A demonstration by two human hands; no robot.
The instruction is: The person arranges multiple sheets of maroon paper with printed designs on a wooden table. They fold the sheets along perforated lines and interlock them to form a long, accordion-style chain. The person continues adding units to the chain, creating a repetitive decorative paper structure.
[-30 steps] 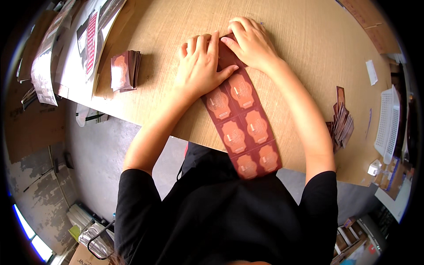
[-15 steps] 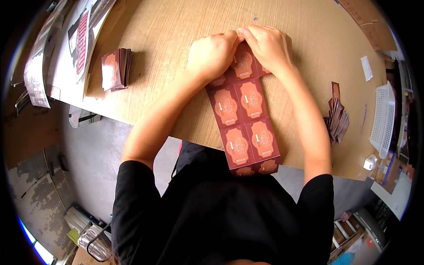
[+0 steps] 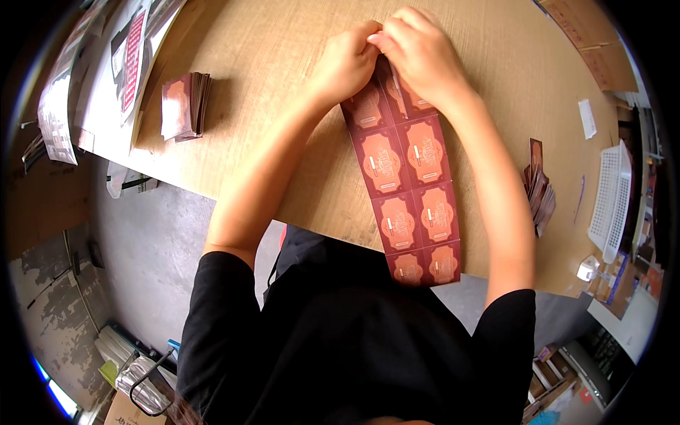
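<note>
pinching the far end of the brown label sheet (image 3: 407,184) at upper centre, left hand (image 3: 345,65) and right hand (image 3: 418,51) should probably tear slowly along the perforation.

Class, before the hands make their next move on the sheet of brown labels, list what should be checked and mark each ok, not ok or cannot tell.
1. Both hands at the sheet's far end: left hand, right hand - ok.
2. Label sheet flat on the table - ok.
3. Near end overhangs the table edge - not ok.
4. Firmness of the grip - cannot tell.
5. Loose label stack lies apart at left - ok.
</note>
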